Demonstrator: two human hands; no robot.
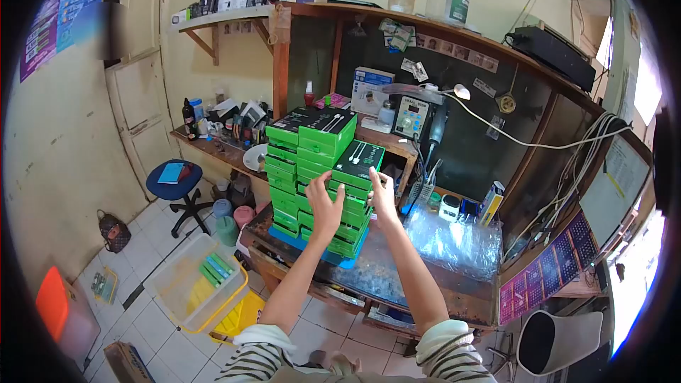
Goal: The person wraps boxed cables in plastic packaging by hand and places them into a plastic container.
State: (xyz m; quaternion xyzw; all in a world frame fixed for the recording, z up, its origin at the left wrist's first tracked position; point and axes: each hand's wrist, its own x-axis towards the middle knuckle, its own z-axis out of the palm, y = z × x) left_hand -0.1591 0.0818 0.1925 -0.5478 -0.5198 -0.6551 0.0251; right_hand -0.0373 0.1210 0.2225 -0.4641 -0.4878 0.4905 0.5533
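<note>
We locate the green cardboard box with a black printed top (360, 159) at the summit of the front right stack, below the tops of the taller green box stacks (327, 123) adjoining it on the left and behind. Its printed face points upward; its long axis appears to run away from us, the far end angled slightly to the right, and the white cable picture follows roughly that direction. We hold our left hand (325, 206) at the near left of this stack, fingers curved and thumb set apart; we cannot tell whether it grips a box. We set our right hand (383, 197) at the right edge, fingers bent beside the upper boxes; here also we cannot tell whether the grip is closed. The stacks stand on a flat blue base (345, 263) on a worn, dark wooden table (386, 276). The taller stacks obstruct the left side. To the right, a shiny clear plastic sheet (454, 245) covers part of the table. Behind it, we note a white round container (450, 207). Farther back stands a pale control unit with a display (411, 116), and a thin white cable (528, 143) arcs across the right.
</note>
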